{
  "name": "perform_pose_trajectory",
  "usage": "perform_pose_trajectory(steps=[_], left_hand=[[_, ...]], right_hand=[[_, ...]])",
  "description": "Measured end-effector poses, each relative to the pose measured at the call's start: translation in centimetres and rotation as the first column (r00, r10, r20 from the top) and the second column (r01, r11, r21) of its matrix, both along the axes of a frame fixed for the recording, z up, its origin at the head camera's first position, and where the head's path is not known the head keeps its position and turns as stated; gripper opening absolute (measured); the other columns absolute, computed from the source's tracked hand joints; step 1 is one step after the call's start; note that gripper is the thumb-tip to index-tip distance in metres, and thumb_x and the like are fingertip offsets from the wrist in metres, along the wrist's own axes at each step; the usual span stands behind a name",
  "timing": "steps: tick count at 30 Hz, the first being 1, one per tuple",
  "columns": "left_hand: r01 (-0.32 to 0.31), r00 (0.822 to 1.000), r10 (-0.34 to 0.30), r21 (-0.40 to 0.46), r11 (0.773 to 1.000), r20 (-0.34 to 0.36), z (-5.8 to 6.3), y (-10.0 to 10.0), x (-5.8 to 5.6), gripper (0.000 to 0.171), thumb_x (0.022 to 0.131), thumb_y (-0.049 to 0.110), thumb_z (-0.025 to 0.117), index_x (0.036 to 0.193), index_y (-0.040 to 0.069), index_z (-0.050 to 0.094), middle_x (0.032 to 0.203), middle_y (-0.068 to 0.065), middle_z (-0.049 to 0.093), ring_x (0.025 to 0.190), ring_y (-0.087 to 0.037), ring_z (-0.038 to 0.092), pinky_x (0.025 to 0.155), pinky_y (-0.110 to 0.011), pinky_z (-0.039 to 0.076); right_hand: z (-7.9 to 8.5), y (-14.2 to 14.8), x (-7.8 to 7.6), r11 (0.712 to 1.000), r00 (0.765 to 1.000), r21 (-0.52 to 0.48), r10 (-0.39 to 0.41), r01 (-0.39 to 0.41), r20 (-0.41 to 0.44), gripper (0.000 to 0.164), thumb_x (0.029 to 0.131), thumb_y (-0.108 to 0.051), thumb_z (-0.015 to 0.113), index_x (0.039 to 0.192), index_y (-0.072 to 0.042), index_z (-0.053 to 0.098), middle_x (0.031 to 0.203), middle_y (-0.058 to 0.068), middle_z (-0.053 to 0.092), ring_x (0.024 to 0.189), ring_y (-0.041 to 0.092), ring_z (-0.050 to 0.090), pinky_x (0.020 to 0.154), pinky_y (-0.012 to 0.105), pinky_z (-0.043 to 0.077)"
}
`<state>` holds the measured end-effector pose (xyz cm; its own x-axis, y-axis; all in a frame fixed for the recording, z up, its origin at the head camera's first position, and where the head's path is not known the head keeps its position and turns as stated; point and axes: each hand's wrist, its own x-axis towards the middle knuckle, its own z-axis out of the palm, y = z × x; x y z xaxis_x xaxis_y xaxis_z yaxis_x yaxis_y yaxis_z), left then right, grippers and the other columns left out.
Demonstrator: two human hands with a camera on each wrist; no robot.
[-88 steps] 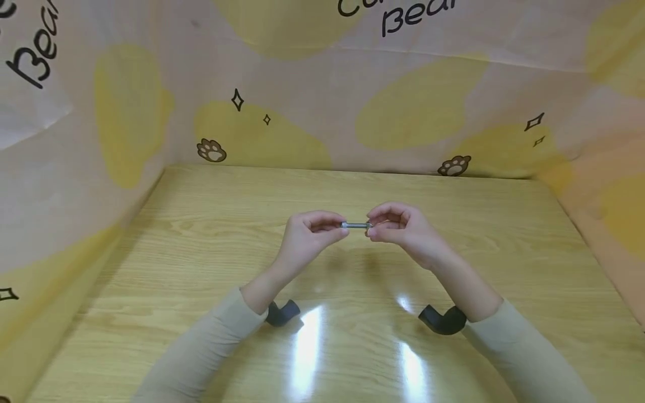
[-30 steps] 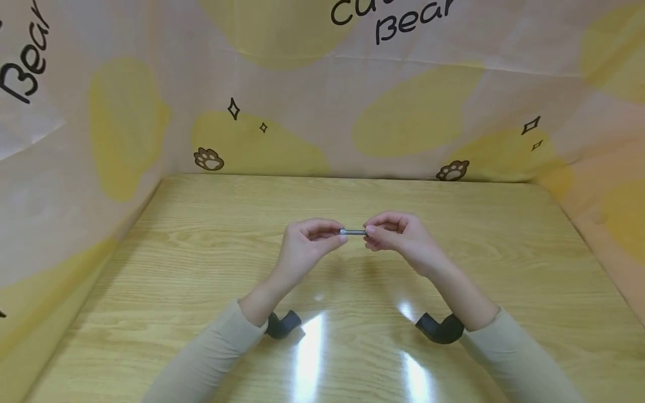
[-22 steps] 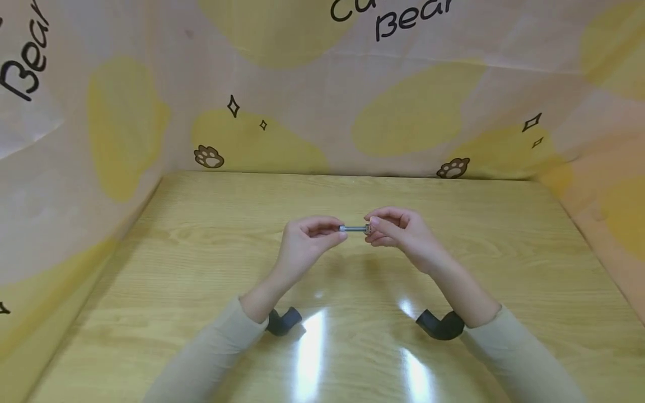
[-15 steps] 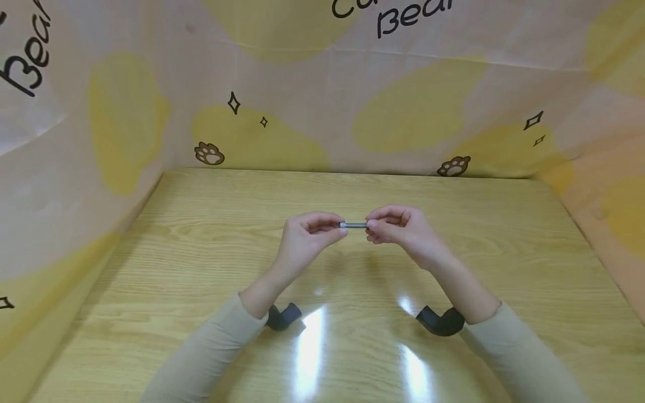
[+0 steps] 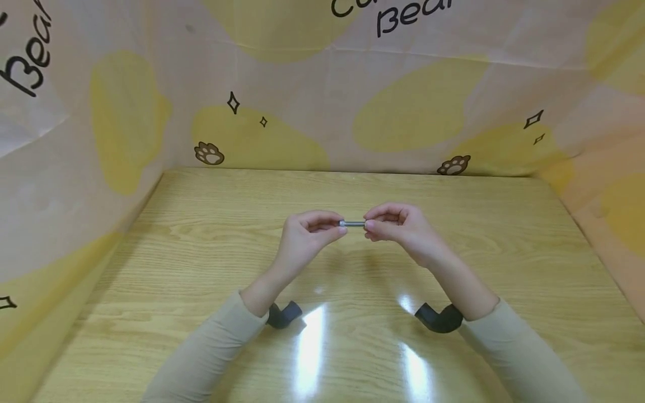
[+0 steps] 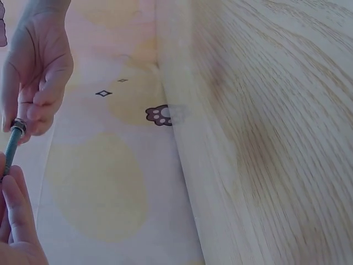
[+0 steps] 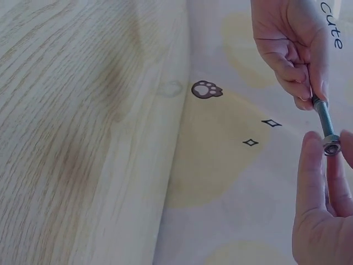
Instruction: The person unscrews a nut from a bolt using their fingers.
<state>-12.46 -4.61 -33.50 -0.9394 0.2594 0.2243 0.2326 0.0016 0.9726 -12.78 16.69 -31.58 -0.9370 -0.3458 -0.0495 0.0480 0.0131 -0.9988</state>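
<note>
bolt (image 7: 325,118), silvery and threaded, nut (image 7: 330,141) at 1 end

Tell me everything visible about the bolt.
The bolt looks like silvery metal, with a slim threaded shank. A nut sits at its tip end. It's held up off the table, lying sideways in the head view. The left hand pinches the head end, mostly hiding it; the right hand's fingers grip the nut.

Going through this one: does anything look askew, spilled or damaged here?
Nothing stands out. The silvery threaded metal bolt looks straight between the left hand and right hand, with a silvery metal nut at the right hand's end. The bright white patches on the pale wood-grain table look like reflected light, not a spill.
</note>
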Motion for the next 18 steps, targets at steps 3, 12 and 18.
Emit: perform_pose_trajectory(steps=[3, 12, 18], left_hand=[[0.006, 1.0, -0.006, 0.004, 1.0, -0.001, -0.02, -0.1, -0.06, 0.017, 0.08, 0.002, 0.072, 0.095, -0.005, 0.068, 0.088, -0.014, 0.069, 0.078, -0.02, 0.067, 0.074, -0.032, 0.056], [0.004, 1.0, -0.004, 0.008, 1.0, -0.009, -0.1, -0.02, -0.08, 0.018, 0.08, 0.001, 0.071, 0.096, -0.007, 0.067, 0.088, -0.015, 0.069, 0.078, -0.019, 0.068, 0.074, -0.032, 0.056], [0.017, 1.0, -0.017, 0.015, 1.0, -0.008, -0.1, -0.07, -0.09, 0.017, 0.08, 0.0, 0.071, 0.095, -0.006, 0.068, 0.088, -0.015, 0.069, 0.078, -0.019, 0.067, 0.074, -0.032, 0.056]], right_hand=[[0.09, 0.05, 0.03, 1.0, 1.0, -0.02, 0.007, -0.007, -0.006, 0.022, 0.083, 0.006, 0.063, 0.096, -0.011, 0.064, 0.088, 0.001, 0.066, 0.079, 0.012, 0.066, 0.079, 0.029, 0.054], [0.11, 0.04, -0.15, 1.0, 1.0, 0.015, 0.005, -0.005, 0.025, 0.017, 0.091, -0.006, 0.058, 0.099, 0.008, 0.059, 0.079, 0.005, 0.066, 0.072, 0.015, 0.066, 0.072, 0.031, 0.056], [0.0, 0.38, -0.06, 1.0, 1.0, -0.004, 0.013, -0.013, 0.005, 0.018, 0.084, 0.004, 0.064, 0.1, -0.004, 0.063, 0.091, 0.002, 0.066, 0.082, 0.013, 0.066, 0.081, 0.03, 0.054]])
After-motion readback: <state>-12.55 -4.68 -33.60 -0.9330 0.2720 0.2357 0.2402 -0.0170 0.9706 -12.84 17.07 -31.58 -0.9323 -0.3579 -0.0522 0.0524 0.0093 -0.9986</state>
